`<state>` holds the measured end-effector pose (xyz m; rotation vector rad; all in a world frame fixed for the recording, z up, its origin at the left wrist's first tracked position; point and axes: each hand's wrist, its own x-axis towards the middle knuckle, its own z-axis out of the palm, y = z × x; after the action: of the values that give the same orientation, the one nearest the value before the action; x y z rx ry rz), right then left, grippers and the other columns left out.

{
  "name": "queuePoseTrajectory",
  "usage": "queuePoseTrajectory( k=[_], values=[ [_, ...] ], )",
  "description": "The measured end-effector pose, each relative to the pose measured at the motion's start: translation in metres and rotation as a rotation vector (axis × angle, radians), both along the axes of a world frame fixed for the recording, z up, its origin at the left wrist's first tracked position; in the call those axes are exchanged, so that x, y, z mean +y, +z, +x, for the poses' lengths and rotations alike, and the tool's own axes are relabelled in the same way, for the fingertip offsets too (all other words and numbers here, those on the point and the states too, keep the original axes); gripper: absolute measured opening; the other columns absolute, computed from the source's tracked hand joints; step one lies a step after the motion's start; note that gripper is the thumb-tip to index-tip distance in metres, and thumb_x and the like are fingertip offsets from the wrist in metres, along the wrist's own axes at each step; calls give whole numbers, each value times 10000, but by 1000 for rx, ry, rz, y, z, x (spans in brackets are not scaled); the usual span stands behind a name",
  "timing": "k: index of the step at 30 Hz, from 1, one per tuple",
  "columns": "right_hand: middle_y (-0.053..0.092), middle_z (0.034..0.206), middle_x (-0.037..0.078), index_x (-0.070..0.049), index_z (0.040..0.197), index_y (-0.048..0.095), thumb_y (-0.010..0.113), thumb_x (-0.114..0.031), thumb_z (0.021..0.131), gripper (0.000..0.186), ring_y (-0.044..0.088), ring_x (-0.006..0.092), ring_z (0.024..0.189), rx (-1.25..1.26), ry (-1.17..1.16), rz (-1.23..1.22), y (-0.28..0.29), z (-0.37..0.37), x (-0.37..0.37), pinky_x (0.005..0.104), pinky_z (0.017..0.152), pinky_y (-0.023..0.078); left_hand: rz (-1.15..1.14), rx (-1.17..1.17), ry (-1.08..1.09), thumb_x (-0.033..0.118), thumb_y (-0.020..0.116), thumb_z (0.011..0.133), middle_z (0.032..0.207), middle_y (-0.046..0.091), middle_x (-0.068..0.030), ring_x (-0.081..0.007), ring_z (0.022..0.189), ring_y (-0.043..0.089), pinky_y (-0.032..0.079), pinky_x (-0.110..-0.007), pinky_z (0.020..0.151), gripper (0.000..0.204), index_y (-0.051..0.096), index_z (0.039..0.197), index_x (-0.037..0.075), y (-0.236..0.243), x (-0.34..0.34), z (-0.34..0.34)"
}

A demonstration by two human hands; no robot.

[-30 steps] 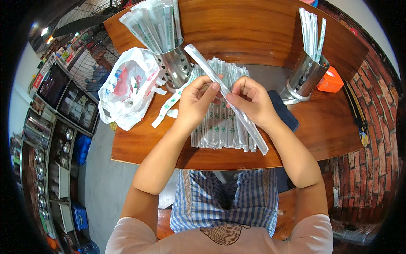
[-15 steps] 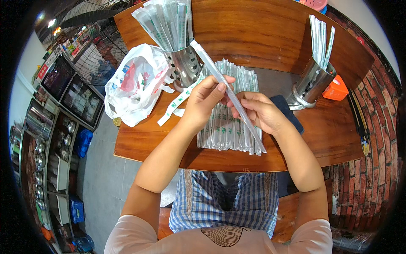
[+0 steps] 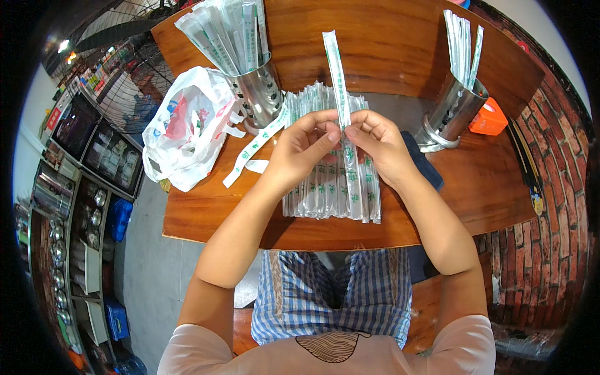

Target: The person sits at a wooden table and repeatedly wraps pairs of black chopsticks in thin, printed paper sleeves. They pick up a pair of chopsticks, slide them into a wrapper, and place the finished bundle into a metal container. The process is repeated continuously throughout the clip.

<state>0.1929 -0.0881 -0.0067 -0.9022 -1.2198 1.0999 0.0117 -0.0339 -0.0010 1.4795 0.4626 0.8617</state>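
Note:
A long, slim chopstick packet (image 3: 337, 72) in a clear wrapper with green print stands nearly upright before me. My left hand (image 3: 307, 149) pinches its left side between thumb and fingers. From the other side my right hand (image 3: 379, 145) grips it too, the two thumbs almost meeting. Beneath both hands lies a broad row of similar wrapped packets (image 3: 322, 194), side by side on the wooden table (image 3: 219, 215). A white paper strip with green print (image 3: 250, 153) slants out from the row's left side.
Left of the row are a white plastic bag (image 3: 187, 134) and a perforated metal holder (image 3: 257, 94) full of packets. At the right stand a second metal holder (image 3: 451, 112) with fewer packets, an orange box (image 3: 489, 117) and a dark blue cloth (image 3: 424, 164).
The packet has turned from a slant to nearly upright, its printed face now showing. My right hand has moved up and closer to the left one. The whole view has shifted slightly.

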Motion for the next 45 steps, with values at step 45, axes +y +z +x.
queuePoseTrajectory(
  k=[45],
  values=[
    [657,851,26,-31,989,616,625,-186,939,163,608,80,727,207,-165,-82,-5,17,12,222,635,504,-17,283,-165,130,757,838,686,644,-25,-55,544,584,451,-188,466,370,606,1108,-71,4,-9,0]
  ],
)
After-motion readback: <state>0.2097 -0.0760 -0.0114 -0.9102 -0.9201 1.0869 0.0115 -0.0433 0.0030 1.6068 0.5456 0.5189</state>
